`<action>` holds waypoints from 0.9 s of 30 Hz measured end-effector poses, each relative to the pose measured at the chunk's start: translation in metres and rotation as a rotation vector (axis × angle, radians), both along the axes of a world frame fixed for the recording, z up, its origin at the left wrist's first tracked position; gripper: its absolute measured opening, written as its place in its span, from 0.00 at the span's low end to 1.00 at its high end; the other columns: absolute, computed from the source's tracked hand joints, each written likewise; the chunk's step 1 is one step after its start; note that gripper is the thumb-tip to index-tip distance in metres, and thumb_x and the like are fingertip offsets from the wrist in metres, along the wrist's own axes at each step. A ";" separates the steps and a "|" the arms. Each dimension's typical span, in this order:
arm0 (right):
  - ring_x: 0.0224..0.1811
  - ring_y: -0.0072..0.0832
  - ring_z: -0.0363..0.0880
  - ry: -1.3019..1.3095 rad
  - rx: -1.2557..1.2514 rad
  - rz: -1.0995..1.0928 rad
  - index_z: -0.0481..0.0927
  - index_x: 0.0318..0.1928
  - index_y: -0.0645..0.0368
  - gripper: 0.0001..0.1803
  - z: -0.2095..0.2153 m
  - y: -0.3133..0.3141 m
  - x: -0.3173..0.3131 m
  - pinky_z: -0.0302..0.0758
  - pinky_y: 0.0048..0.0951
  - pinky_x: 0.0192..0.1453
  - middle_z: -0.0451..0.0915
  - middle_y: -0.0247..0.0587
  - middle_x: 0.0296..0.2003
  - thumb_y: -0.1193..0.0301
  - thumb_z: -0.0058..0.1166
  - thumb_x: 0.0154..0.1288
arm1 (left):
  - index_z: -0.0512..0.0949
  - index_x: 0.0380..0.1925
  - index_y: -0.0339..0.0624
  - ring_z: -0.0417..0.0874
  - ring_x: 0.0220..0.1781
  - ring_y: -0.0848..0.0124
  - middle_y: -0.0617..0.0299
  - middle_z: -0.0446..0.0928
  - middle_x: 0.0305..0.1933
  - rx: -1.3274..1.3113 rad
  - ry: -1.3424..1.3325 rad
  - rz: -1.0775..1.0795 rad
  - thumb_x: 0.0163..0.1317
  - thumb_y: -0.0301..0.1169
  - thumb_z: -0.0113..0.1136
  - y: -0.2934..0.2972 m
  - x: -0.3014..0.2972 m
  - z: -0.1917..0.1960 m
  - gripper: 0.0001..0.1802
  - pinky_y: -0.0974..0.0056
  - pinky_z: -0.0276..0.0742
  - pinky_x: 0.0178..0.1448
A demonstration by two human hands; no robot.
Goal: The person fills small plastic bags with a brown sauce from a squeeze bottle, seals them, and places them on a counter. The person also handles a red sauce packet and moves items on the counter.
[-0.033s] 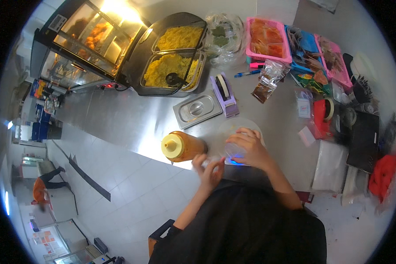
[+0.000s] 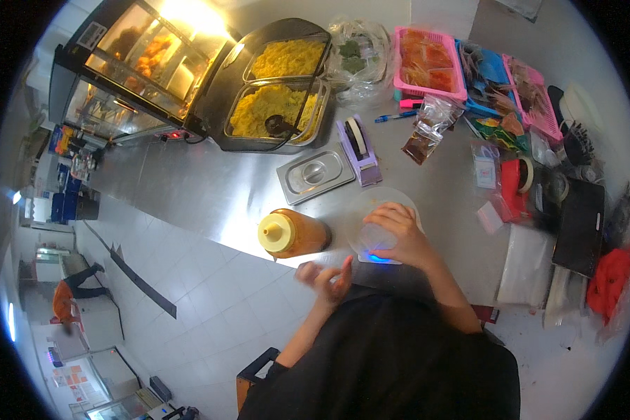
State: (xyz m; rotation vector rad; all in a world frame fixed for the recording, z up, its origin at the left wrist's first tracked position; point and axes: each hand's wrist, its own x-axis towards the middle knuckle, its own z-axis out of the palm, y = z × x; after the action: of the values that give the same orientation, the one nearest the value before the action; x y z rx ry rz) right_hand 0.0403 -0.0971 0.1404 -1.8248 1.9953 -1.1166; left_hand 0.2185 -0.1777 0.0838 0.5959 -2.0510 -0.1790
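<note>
My right hand (image 2: 397,232) is over a kitchen scale with a lit blue display (image 2: 379,257) and a pale, see-through round top (image 2: 392,196). Its fingers curl round a clear plastic piece (image 2: 369,236), whose exact kind I cannot make out. Left of it, off the counter's front edge, my left hand (image 2: 325,281) is raised with thumb and fingers apart, partly smeared by motion. I see nothing held in it. Between the left hand and the counter's middle stands a squeeze bottle (image 2: 294,234) of orange-brown sauce with a yellow cap.
A steel lid (image 2: 315,175) and purple tape dispenser (image 2: 360,150) lie beyond the bottle. Behind are trays of yellow food (image 2: 273,110), a lit food warmer (image 2: 147,63) and a pink basket of orange packets (image 2: 427,63). Bags, tape and a black notebook (image 2: 579,224) crowd the right.
My left hand has drawn away from the right hand, slightly down and left, and its fingers have spread. My right hand stays at the scale.
</note>
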 end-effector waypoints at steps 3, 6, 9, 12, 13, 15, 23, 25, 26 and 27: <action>0.47 0.34 0.68 -0.289 -0.020 -0.050 0.68 0.48 0.57 0.31 -0.014 0.002 -0.008 0.64 0.28 0.50 0.71 0.43 0.43 0.71 0.61 0.37 | 0.48 0.50 0.40 0.57 0.53 0.58 0.55 0.54 0.48 0.001 0.096 0.307 0.28 0.42 0.72 -0.014 0.016 -0.007 0.52 0.54 0.57 0.54; 0.48 0.34 0.68 -0.426 0.057 -0.020 0.65 0.51 0.57 0.32 -0.014 0.001 -0.009 0.63 0.28 0.52 0.71 0.43 0.44 0.73 0.60 0.40 | 0.51 0.51 0.39 0.59 0.53 0.62 0.55 0.56 0.49 0.548 0.326 0.129 0.30 0.38 0.70 -0.057 0.013 -0.033 0.49 0.57 0.57 0.57; 0.48 0.35 0.69 -0.546 0.123 0.028 0.59 0.54 0.56 0.36 -0.013 -0.002 -0.012 0.63 0.29 0.52 0.71 0.43 0.44 0.74 0.60 0.41 | 0.53 0.52 0.39 0.62 0.54 0.65 0.56 0.61 0.51 1.027 0.420 -0.038 0.28 0.41 0.71 -0.096 0.019 -0.038 0.50 0.60 0.59 0.56; 0.48 0.35 0.69 -0.604 0.128 0.029 0.56 0.56 0.55 0.39 -0.024 -0.003 -0.014 0.64 0.29 0.52 0.72 0.43 0.43 0.75 0.59 0.41 | 0.54 0.52 0.38 0.64 0.53 0.63 0.56 0.62 0.50 1.427 0.594 -0.369 0.29 0.41 0.69 -0.114 0.038 -0.031 0.48 0.59 0.62 0.54; 0.48 0.35 0.70 -0.609 0.134 0.012 0.56 0.56 0.54 0.39 -0.029 -0.003 -0.014 0.64 0.30 0.52 0.72 0.43 0.43 0.75 0.59 0.41 | 0.53 0.53 0.38 0.64 0.53 0.62 0.55 0.62 0.51 1.521 0.498 -0.428 0.29 0.40 0.69 -0.110 0.046 -0.011 0.49 0.59 0.63 0.52; 0.49 0.35 0.69 -0.648 0.148 0.007 0.57 0.55 0.54 0.38 -0.030 -0.002 -0.012 0.64 0.31 0.52 0.71 0.42 0.44 0.75 0.59 0.41 | 0.55 0.52 0.37 0.65 0.52 0.62 0.54 0.63 0.51 1.552 0.180 -0.685 0.27 0.39 0.70 -0.114 0.055 0.017 0.49 0.60 0.63 0.53; 0.56 0.36 0.59 -0.514 0.138 0.114 0.67 0.47 0.51 0.30 -0.030 -0.005 -0.011 0.56 0.34 0.58 0.58 0.39 0.56 0.75 0.59 0.37 | 0.65 0.45 0.32 0.72 0.43 0.65 0.53 0.72 0.40 1.585 -1.080 -0.420 0.32 0.41 0.67 -0.064 0.026 0.101 0.39 0.66 0.64 0.50; 0.54 0.36 0.61 -0.491 0.123 0.150 0.65 0.49 0.51 0.33 -0.033 -0.005 -0.008 0.56 0.34 0.57 0.61 0.39 0.54 0.76 0.59 0.36 | 0.65 0.45 0.31 0.73 0.42 0.65 0.52 0.72 0.39 1.645 -1.187 -0.370 0.35 0.43 0.65 -0.061 0.029 0.096 0.38 0.67 0.65 0.49; 0.53 0.36 0.62 -0.478 0.117 0.162 0.64 0.50 0.52 0.34 -0.033 -0.004 -0.006 0.57 0.33 0.57 0.63 0.39 0.53 0.77 0.59 0.36 | 0.64 0.45 0.31 0.73 0.42 0.65 0.52 0.71 0.40 1.701 -1.197 -0.380 0.36 0.43 0.64 -0.061 0.027 0.097 0.37 0.67 0.65 0.49; 0.51 0.37 0.64 -0.515 0.096 0.167 0.61 0.51 0.53 0.36 -0.031 -0.003 -0.005 0.59 0.34 0.55 0.66 0.40 0.49 0.78 0.59 0.36 | 0.64 0.45 0.31 0.72 0.42 0.65 0.52 0.71 0.40 1.757 -1.209 -0.389 0.38 0.44 0.63 -0.060 0.025 0.102 0.37 0.67 0.65 0.48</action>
State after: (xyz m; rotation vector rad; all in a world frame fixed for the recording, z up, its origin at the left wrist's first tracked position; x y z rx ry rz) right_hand 0.0353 -0.1003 0.1093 -1.4372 1.5431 -1.2562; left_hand 0.2430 -0.2380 0.1859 1.5205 -2.5997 -2.5003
